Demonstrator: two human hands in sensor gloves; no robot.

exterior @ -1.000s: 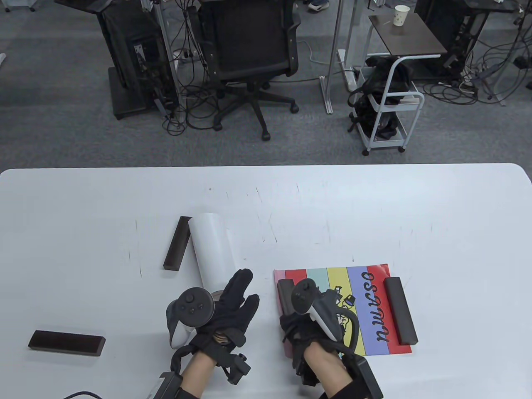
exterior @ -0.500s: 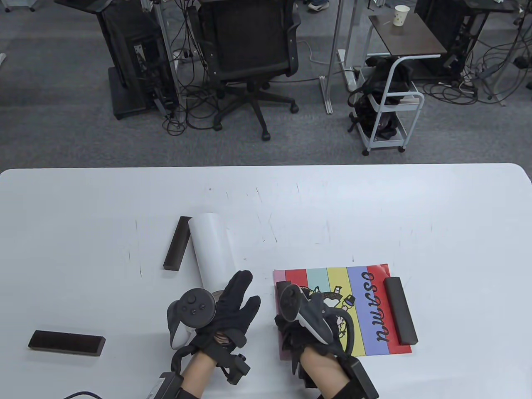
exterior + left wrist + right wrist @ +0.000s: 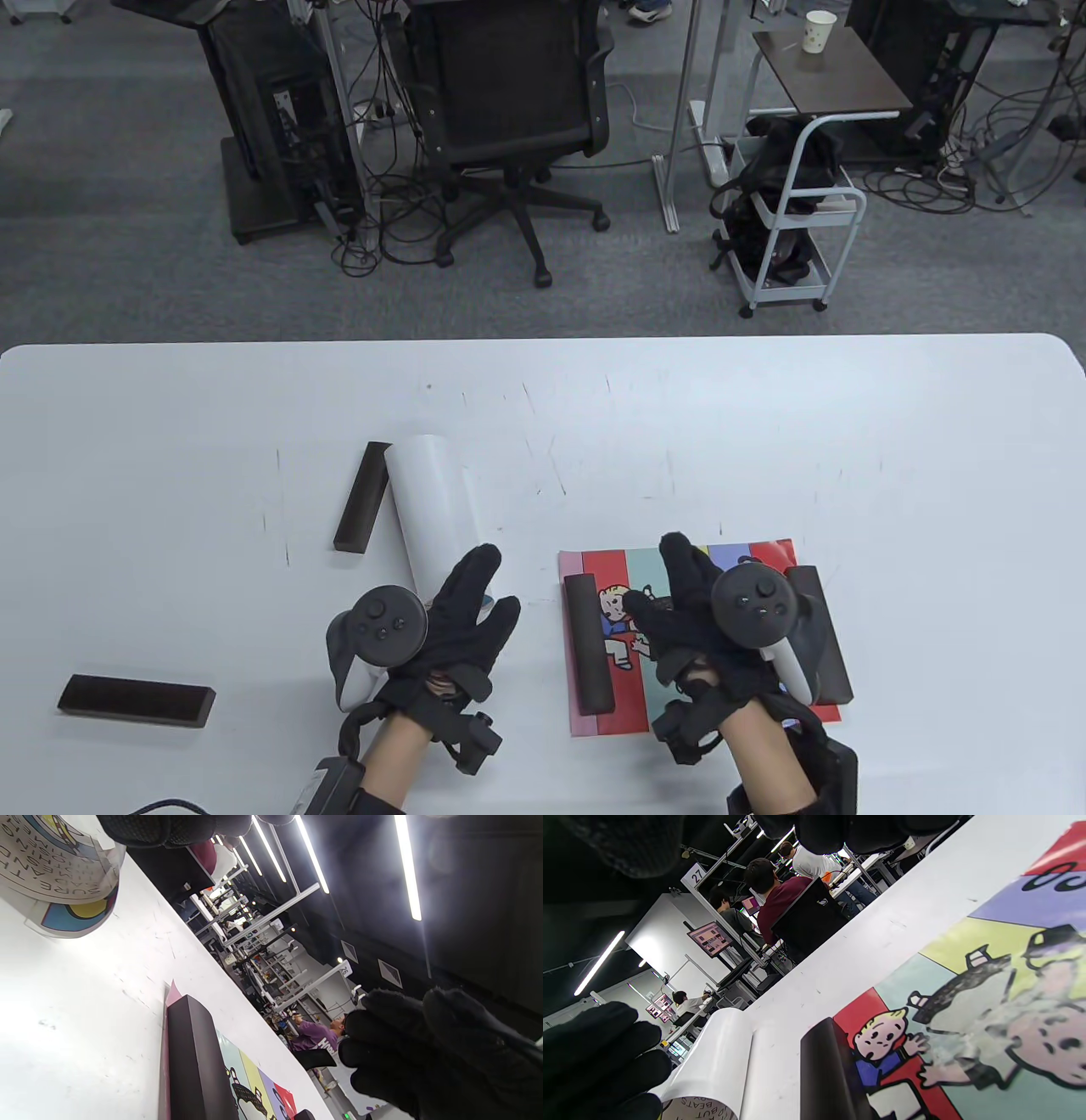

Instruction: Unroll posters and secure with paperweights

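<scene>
1. Office clutter, a swivel chair (image 3: 509, 110) and a wheeled cart (image 3: 793, 221), stands beyond the white table (image 3: 764, 424) where the work lies.
2. Fingers of the right hand (image 3: 704, 624) are spread and loose above the flat striped poster (image 3: 632, 679), gripping nothing; whether they touch the paper cannot be told.
3. Fingers of the left hand (image 3: 458, 632) are extended and slightly parted at the near end of the rolled poster (image 3: 433, 509); the wrist view shows a fingertip over its open end, but no clear grip.
4. One dark weight (image 3: 590, 641) rests along the flat poster's left edge, another (image 3: 823, 632) on its right, so that sheet looks secured.
5. Two spare weights remain: one (image 3: 363, 497) just beside the roll, one (image 3: 136, 700) well apart at near left.
6. Judged next: pin the roll's loose edge with the nearer weight first, then push the roll open slowly, palm flat, so it cannot spring back.
</scene>
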